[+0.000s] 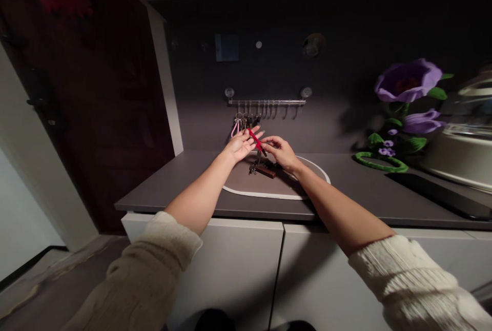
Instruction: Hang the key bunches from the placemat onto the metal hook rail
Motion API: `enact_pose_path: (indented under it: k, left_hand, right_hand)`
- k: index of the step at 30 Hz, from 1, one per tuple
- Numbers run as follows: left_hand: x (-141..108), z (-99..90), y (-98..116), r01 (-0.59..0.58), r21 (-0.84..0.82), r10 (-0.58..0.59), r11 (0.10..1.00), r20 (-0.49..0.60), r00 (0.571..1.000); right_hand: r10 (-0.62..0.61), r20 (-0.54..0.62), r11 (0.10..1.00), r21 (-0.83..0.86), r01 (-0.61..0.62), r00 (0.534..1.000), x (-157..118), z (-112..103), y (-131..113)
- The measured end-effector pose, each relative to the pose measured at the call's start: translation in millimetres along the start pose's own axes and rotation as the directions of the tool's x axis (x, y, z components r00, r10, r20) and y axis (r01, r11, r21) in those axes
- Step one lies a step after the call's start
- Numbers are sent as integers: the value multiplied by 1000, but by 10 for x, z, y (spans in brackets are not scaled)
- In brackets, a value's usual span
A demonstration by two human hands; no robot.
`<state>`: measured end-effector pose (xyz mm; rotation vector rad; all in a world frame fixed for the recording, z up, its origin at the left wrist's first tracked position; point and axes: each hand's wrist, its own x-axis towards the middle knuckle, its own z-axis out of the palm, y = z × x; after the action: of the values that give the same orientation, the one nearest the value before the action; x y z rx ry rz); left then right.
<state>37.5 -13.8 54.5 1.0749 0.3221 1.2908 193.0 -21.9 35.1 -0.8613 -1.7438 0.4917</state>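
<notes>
My left hand (243,145) is turned palm up with its fingers spread. A red strap (255,138) lies slantwise across those fingers. The strap's lower end is pinched by my right hand (281,151), between thumb and fingertips. Below the strap a key (259,157) seems to hang, small and partly blurred. Under both hands, on a brown mat (246,185) with a white rim, lie a bunch of keys (252,169) and a dark reddish-brown bar-shaped piece (266,171).
Behind my hands, a clear hook rail (267,102) on the wall carries several keys and a pink loop (236,127). Purple felt-like flowers (408,82) stand at the right, beside a cream appliance (461,151). A dark door (88,105) is at the left.
</notes>
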Motion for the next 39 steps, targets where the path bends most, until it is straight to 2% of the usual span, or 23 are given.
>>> enact_pose_path:
  k: [7,16,20,29,39]
  left_hand:
    - [-22,31,11,11,-21,-11,1000,-6,1000]
    - [-54,72,-21,17,30,-18,999,11,1000]
    - [-48,74,-39,39,10,-39,999,57,998]
    - [-69,101,-49,62,-16,-60,998,120,991]
    - [-11,61,-128,35,13,-36,999,105,994]
  right_hand:
    - [-89,10,993,-81,90,996,-17,0,-46]
    - [-59,15,992,-113,61,998,-23,14,-72]
    - [-38,32,998,-54,40,999,2,36,-14]
    - [26,35,972,232,-34,999,-9,75,-55]
    - [73,5,947,314,-71,997,-9,55,-74]
